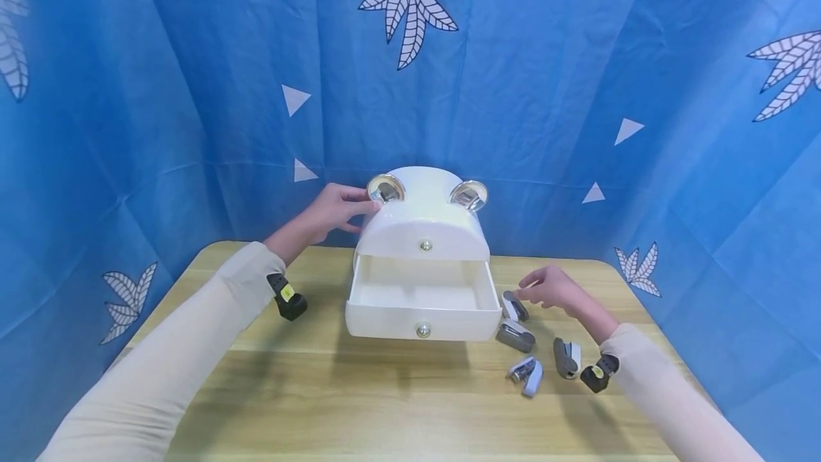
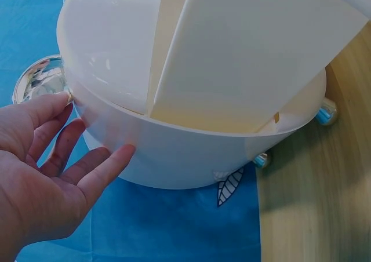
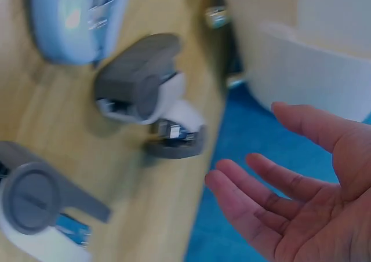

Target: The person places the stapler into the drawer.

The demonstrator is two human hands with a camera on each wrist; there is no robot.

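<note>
Staplers lie in a loose cluster on the wooden table (image 1: 269, 405), right of a white storage box (image 1: 423, 223) with two shiny round ears. In the head view the box stands at the far middle of the table, its lower drawer (image 1: 423, 305) pulled out toward the near edge, a small metal knob on its front. The left hand (image 1: 333, 209) rests against the box's left side by the left ear (image 1: 386, 189), fingers extended and grasping nothing. The right hand (image 1: 554, 287) hovers low just right of the drawer, fingers relaxed and slightly bent, fingertips just over the far stapler (image 1: 515, 305); whether they touch it I cannot tell. That stapler's long axis runs far-left to near-right. A grey one (image 1: 516, 337) lies just nearer, roughly left to right; a pale blue one (image 1: 527, 373) and a fourth stapler (image 1: 567, 357) lie nearer still (the last close to the right wrist).

From the left wrist, the left hand (image 2: 52, 175) is spread flat, palm toward the box's (image 2: 232, 99) curved white wall, fingertips (image 2: 122, 155) touching it, the ear (image 2: 40, 79) just above the index finger. Two small shiny feet show under the box.

From the right wrist (a blurred picture), the right hand (image 3: 301, 198) is unclenched, palm up toward the camera, fingers gently curved and holding nothing. A grey-and-white stapler (image 3: 145, 82) lies beyond the fingertips, with a small dark one (image 3: 174, 140) just beside it, a blue one (image 3: 75, 18) farther off, and another grey one (image 3: 40, 207) at the left edge.
</note>
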